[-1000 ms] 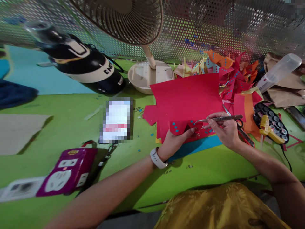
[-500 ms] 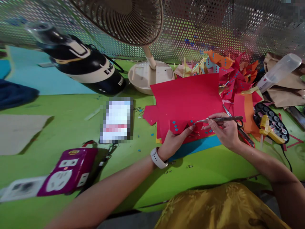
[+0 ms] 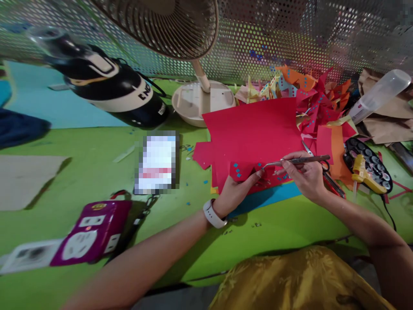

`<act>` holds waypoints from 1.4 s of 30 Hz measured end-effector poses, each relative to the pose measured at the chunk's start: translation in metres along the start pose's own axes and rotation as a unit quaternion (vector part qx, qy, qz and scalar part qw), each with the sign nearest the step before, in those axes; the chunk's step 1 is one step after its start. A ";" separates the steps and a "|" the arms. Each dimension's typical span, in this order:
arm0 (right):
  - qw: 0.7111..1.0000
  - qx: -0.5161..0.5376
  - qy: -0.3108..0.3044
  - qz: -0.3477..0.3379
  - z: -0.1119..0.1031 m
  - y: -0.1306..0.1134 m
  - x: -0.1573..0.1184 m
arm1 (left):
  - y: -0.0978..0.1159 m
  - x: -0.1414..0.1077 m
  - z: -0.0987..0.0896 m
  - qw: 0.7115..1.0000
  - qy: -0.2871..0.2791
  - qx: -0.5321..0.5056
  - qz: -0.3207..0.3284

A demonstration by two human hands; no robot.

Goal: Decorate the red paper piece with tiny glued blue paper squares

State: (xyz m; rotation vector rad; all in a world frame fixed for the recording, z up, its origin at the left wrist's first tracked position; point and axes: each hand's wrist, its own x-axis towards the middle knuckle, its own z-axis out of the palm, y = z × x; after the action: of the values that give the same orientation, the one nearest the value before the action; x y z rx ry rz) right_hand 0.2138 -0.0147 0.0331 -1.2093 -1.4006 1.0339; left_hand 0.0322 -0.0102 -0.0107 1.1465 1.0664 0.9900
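My left hand (image 3: pixel 237 190) is closed on a small red paper piece (image 3: pixel 245 169) dotted with blue diamond shapes. Pinched in my right hand (image 3: pixel 306 181) is a pair of metal tweezers (image 3: pixel 300 160), its tip at the paper beside my left thumb. Both hands are over a stack of large red sheets (image 3: pixel 251 129), with a blue sheet (image 3: pixel 267 199) sticking out below. Several tiny blue bits lie on the red sheet between the hands. Scissors (image 3: pixel 335 185) lie just right of my right hand, partly hidden by it.
A pile of cut coloured paper (image 3: pixel 318 94) is at the back right. Near it are a yellow glue gun (image 3: pixel 366 174) and a black palette-like tray (image 3: pixel 355 148). A fan base (image 3: pixel 187 103), black bottle (image 3: pixel 112 90), phone (image 3: pixel 158 161) and purple power strip (image 3: pixel 100 228) are to the left.
The view has shifted very slightly. Both hands, the tweezers and the red paper piece hold almost the same position.
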 end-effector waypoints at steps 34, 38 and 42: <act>1.000 0.011 -0.003 0.006 0.000 0.000 0.001 | 0.000 0.000 0.001 0.999 -0.007 -0.034 -0.015; 1.000 0.016 -0.002 -0.001 -0.001 0.000 0.001 | -0.001 0.000 0.001 1.000 -0.008 -0.019 -0.004; 1.000 0.011 -0.004 0.007 -0.001 0.001 0.001 | -0.001 0.001 0.001 0.999 -0.013 -0.035 -0.006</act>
State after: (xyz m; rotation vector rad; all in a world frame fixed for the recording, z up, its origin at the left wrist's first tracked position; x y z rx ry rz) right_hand 0.2146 -0.0137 0.0320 -1.2025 -1.3851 1.0630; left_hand 0.0331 -0.0100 -0.0121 1.0922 1.0092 0.9941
